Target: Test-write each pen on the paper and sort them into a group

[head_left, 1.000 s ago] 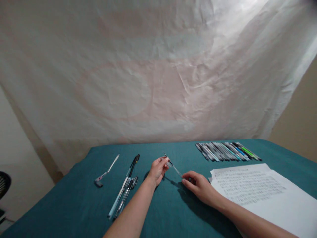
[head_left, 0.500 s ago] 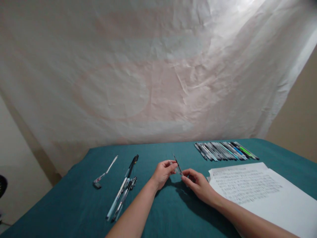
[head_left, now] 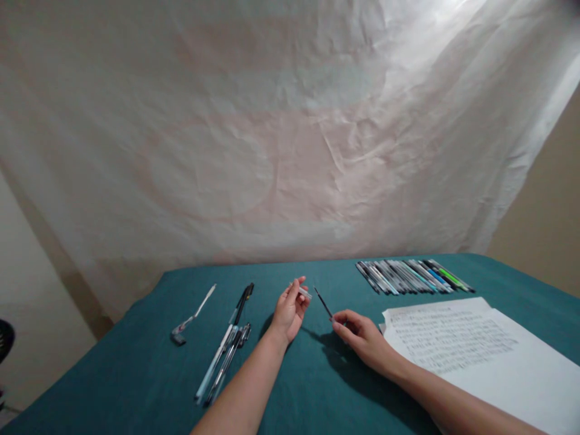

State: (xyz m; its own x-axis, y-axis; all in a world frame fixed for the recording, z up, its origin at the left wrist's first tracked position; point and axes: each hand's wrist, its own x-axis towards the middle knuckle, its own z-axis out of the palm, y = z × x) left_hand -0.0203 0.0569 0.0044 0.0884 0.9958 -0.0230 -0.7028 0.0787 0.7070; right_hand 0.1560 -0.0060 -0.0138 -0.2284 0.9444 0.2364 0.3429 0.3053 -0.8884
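Over the middle of the table, my left hand is closed, with a short clear-white tube, perhaps a pen barrel, between thumb and fingers. My right hand pinches the lower end of a thin dark pen refill, which tilts up and to the left. A small gap separates the refill from the tube. Left of my left forearm lies a loose bunch of pens, some black and some pale blue.
A correction tape with a trailing white strip lies at the left. At the back right is a row of several pens. Sheets of paper with handwriting lie by my right forearm. A pale sheet hangs behind the green-covered table.
My left hand has moved left and turned its palm up, taking the clear tube away from the dark refill. My right hand holds the refill in nearly the same place.
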